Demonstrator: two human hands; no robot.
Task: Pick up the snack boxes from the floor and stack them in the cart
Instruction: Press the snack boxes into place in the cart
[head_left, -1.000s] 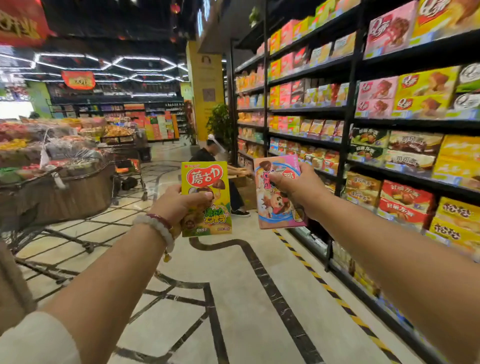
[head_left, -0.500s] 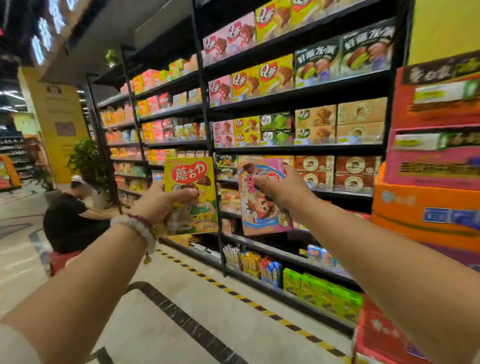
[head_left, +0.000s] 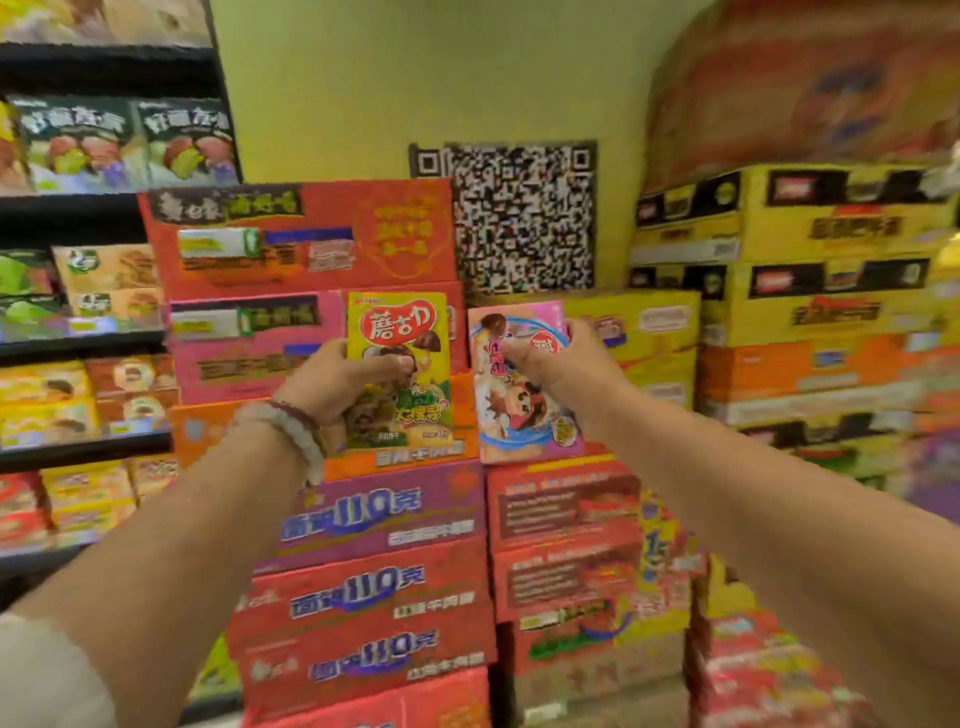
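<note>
Pale bead bracelet (head_left: 291, 431) and dark red one, white sleeve (head_left: 47, 675), bare forearms.

ahead of both grips: stacked cartons (head_left: 363, 519) wall the way (floor to above hand height) | left of left grip: shelving (head_left: 78, 338) | between the grips: narrow gap | below forearms: open

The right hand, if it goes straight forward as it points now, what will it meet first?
Probably the stacked cartons directly behind the pink snack box that the right hand holds; depth is unclear.
</note>
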